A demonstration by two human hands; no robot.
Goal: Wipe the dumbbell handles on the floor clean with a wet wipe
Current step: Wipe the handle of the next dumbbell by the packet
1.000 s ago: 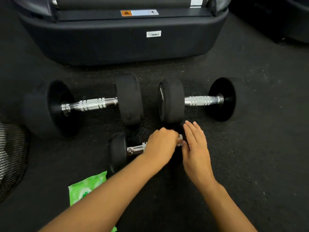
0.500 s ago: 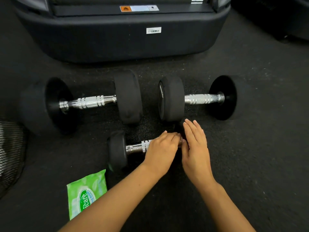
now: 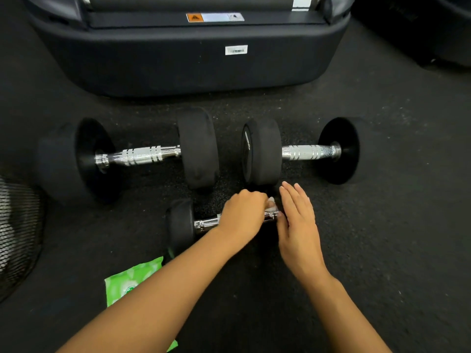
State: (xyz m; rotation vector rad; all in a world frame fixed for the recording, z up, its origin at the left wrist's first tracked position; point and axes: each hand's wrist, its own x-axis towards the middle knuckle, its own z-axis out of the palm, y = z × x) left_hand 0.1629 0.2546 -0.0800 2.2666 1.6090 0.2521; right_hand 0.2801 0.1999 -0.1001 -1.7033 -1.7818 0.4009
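A small black dumbbell (image 3: 181, 225) lies on the dark floor in front of me. My left hand (image 3: 242, 215) is curled over its chrome handle (image 3: 206, 223) and holds a white wet wipe (image 3: 271, 203), whose edge peeks out past the fingers. My right hand (image 3: 298, 222) lies flat with straight fingers on the dumbbell's right head, which it hides. Two larger dumbbells lie behind: one at the left (image 3: 140, 156), one at the right (image 3: 305, 152), both with bare chrome handles.
A green pack of wet wipes (image 3: 127, 281) lies on the floor under my left forearm. A big dark machine base (image 3: 191, 59) stands behind the dumbbells. A black mesh fan guard (image 3: 17, 233) sits at the left edge.
My left hand has slid back and forth along the small dumbbell's handle and now sits near its right end, with the wipe's edge showing. My right hand has stayed in place.
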